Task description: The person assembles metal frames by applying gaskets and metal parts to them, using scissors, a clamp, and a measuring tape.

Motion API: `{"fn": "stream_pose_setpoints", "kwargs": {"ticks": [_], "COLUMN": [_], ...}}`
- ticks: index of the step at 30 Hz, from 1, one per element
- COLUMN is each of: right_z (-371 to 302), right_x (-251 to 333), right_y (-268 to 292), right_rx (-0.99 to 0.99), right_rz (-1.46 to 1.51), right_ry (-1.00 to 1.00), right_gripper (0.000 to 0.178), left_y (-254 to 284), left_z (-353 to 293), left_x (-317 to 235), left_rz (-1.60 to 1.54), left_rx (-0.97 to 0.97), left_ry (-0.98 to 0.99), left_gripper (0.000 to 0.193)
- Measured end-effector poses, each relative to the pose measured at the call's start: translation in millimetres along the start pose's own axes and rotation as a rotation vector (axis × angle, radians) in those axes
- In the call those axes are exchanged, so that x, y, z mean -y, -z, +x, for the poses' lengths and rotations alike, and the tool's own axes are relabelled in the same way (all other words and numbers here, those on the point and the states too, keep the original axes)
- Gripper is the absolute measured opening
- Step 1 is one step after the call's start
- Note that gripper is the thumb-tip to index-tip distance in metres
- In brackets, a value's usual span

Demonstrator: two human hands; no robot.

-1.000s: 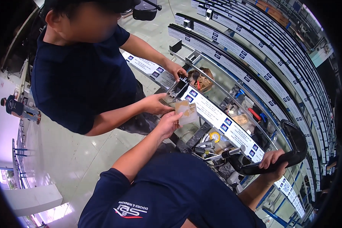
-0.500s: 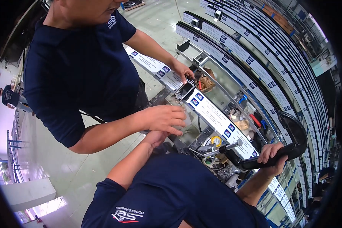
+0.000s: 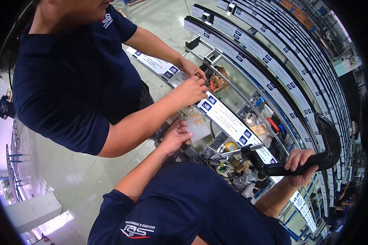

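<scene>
My right hand (image 3: 300,165) is wrapped round the spine of a large black C-clamp (image 3: 333,147), held above the white-filmed profile. The clamp's metal screw and bar handle (image 3: 251,148) point to the left. My left hand (image 3: 176,138) is closed, its fingers curled, beside a pale flat tray or sheet (image 3: 197,124); whatever it may hold is hidden. A co-worker's two hands (image 3: 195,87) meet over the long profile (image 3: 227,120), beyond my left hand. They cover the spot where the dark profile end was seen.
Many long profiles in white film (image 3: 249,57) lie in rows on the far right. A brown box (image 3: 220,81) sits behind the co-worker's hands. Below the profile are a yellow tape roll (image 3: 230,147), plastic bags (image 3: 245,175) and a red-handled tool (image 3: 273,124).
The co-worker's nearer hand has moved from above my left hand to the profile, joining the other. My left hand has risen slightly to the right. The clamp has shifted a little right.
</scene>
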State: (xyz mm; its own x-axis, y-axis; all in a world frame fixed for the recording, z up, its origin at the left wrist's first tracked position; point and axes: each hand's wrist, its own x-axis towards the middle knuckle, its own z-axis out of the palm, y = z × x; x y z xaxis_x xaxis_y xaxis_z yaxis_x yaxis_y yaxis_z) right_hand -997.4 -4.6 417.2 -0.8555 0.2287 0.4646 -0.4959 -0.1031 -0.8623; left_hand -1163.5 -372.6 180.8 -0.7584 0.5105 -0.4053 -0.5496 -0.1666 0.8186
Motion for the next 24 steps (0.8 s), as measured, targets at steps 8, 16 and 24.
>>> {"fn": "stream_pose_setpoints", "kwargs": {"ticks": [8, 16, 24], "right_z": [-9, -3, 0], "right_x": [-11, -17, -22], "right_y": [15, 17, 7], "right_rx": [-0.128, -0.073, -0.102], "right_rz": [-0.025, 0.01, -0.006], "right_ry": [-0.031, -0.041, -0.035], "right_gripper": [0.058, 0.052, 0.055], "left_y": [18, 22, 15], "left_z": [-6, -12, -15], "left_x": [15, 18, 9], "left_rz": [-0.031, -0.13, -0.121], "left_rx": [-0.015, -0.08, -0.049], "left_ry": [0.184, 0.216, 0.213], "left_gripper": [0.062, 0.032, 0.03]}}
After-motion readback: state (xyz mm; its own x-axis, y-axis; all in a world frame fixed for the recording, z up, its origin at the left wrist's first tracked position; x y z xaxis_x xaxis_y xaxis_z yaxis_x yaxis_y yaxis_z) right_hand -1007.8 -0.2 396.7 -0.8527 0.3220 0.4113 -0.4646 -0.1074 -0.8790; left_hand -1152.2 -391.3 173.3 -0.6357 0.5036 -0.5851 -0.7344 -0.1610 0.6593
